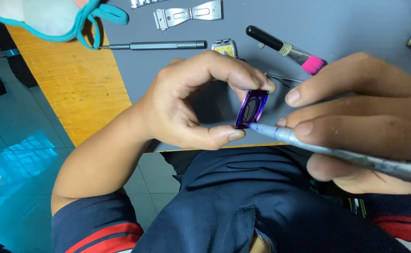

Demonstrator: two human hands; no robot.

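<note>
My left hand pinches a small purple rectangular frame, a glossy piece with an oval opening, between thumb and forefinger, held on edge above the grey mat. My right hand grips a grey pen-shaped tool with a blue band. Its pale blue tip touches the lower edge of the purple frame.
On the grey mat lie a slim grey screwdriver, a metal clasp, a black-handled brush with pink bristles, a small yellow-faced metal part and thin tweezers. A teal-edged face mask rests on the orange wooden tabletop.
</note>
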